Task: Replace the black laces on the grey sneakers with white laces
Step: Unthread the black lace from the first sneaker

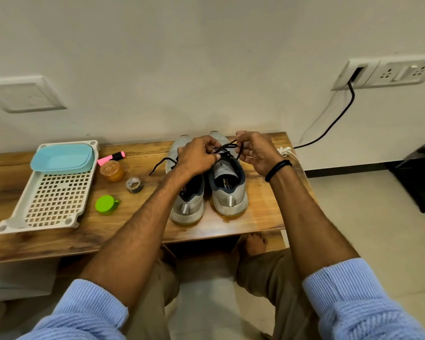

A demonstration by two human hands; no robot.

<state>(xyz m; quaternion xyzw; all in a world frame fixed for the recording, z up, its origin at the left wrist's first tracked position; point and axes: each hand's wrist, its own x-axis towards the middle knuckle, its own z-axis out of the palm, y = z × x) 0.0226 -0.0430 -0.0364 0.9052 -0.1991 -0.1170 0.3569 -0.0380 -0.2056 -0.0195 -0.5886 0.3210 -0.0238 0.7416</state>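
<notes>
Two grey sneakers stand side by side on the wooden table (260, 217), heels toward me: the left sneaker (189, 207) and the right sneaker (231, 192). My left hand (198, 158) pinches the black lace (227, 149) over the right sneaker's eyelets. My right hand (258, 153) pinches a loop of the same lace and holds it up. A loose black lace end (162, 164) trails left across the left sneaker onto the table. White laces (285, 151) lie bundled beyond my right wrist.
A perforated white tray (52, 200) holding a light blue container (63, 158) sits at the left. Between the tray and the shoes lie a pink highlighter (111, 157), an orange jar (112, 171), a tape roll (134, 185) and a green lid (106, 204). A black cable (334, 121) runs from the wall socket.
</notes>
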